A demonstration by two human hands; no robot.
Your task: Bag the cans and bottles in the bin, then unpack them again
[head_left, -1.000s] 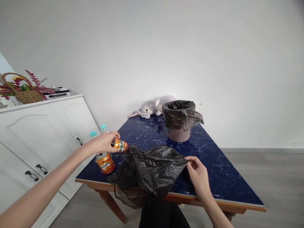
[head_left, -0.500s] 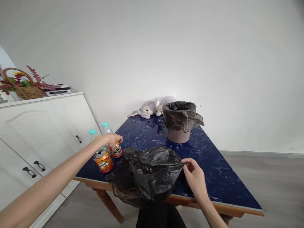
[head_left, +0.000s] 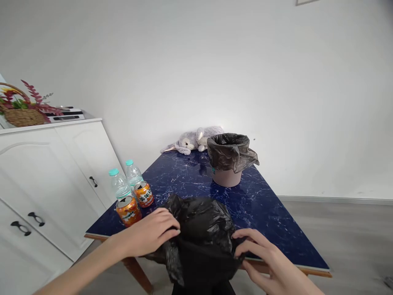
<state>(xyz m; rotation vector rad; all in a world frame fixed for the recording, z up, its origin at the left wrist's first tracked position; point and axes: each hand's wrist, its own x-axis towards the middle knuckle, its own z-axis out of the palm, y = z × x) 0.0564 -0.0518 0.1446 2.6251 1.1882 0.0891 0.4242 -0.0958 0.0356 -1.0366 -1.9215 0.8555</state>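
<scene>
A crumpled black plastic bag (head_left: 202, 229) lies over the near edge of the table, its front part hanging down toward my legs. At its left side, my left hand (head_left: 155, 231) is closed with fingers and thumb on the plastic. My right hand (head_left: 264, 260) has its curled fingers on the bag's right edge, with the thumb lower down. Left of the bag stand two orange soda cans, a nearer can (head_left: 129, 211) and a farther can (head_left: 144, 194). Behind them are two clear bottles with turquoise caps, a left bottle (head_left: 119, 184) and a right bottle (head_left: 134, 173).
A pinkish bin (head_left: 227, 178) lined with a black bag stands farther back on the blue marbled table (head_left: 260, 205). Behind it a grey plush toy (head_left: 187, 143) lies against the wall. To the left is a white cabinet (head_left: 46, 164) bearing a flower basket (head_left: 24, 116).
My left hand has left the farther soda can and come back to the bag's left side. The bag has bunched up closer to me, and my right hand has moved lower and nearer.
</scene>
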